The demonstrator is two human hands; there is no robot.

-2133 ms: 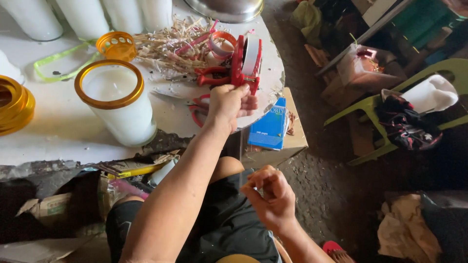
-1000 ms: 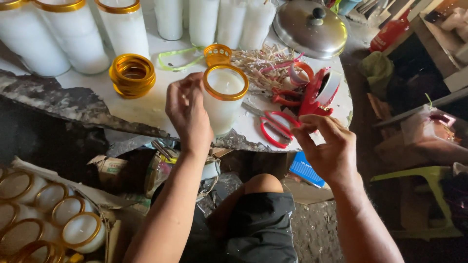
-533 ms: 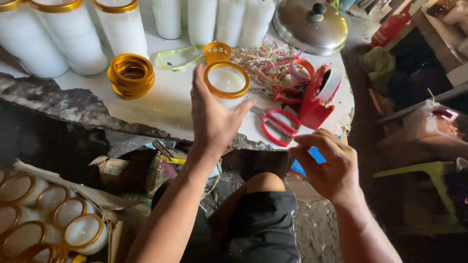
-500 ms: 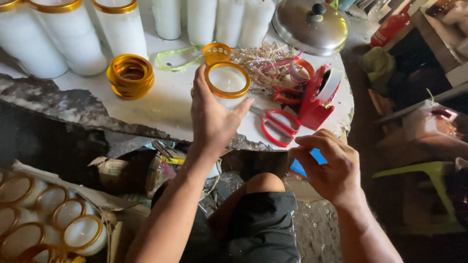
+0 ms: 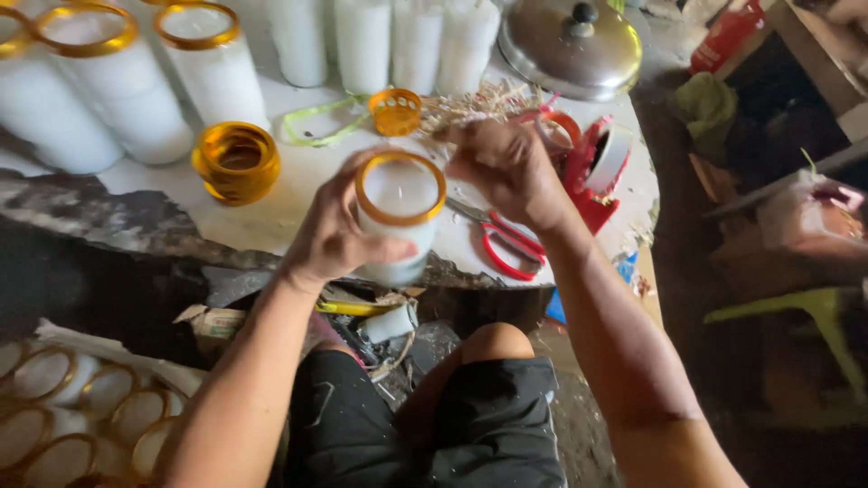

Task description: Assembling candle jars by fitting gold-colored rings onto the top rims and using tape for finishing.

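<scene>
At the table edge (image 5: 271,237) — left hand (image 5: 336,237) clasps candle jar (image 5: 398,217), right hand (image 5: 506,167) curled — grip unclear.

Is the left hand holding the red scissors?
No, the left hand is wrapped around a white candle jar with a gold rim, while the red scissors lie on the table.

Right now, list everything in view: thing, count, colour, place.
held candle jar: one, white, gold rim, table front edge
candle jars: several, white, gold rims, table back left
plain candles: about four, white, table back
gold rings: a stack, left of held jar
pot lid: one, silver, table back right
tape dispenser: one, red, table right
scissors: one, red, table front right
left hand: grips held jar
right hand: above table, right of the jar
</scene>
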